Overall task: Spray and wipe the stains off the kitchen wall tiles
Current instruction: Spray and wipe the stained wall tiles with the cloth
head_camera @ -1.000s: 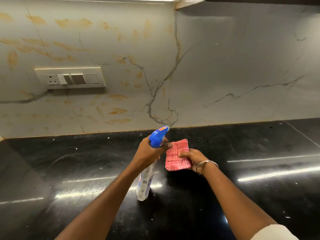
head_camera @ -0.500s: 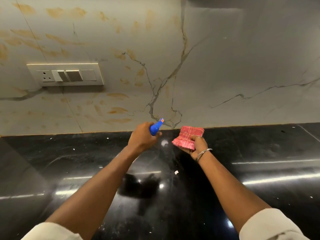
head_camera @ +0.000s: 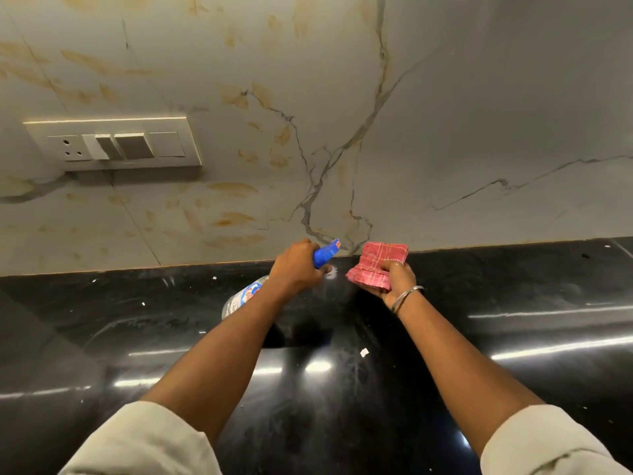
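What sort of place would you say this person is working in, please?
Most likely a home kitchen: a glossy black countertop meets a marble-look tiled wall with a socket-and-switch plate.

A home kitchen: a glossy black stone countertop (head_camera: 513, 289) is running along marble-look wall tiles (head_camera: 479, 114) that are carrying yellowish stains (head_camera: 233, 188), beside a switch-and-socket plate (head_camera: 116, 144).

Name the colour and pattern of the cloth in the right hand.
The cloth is pinkish red with pale checked lines; the head view shows it.
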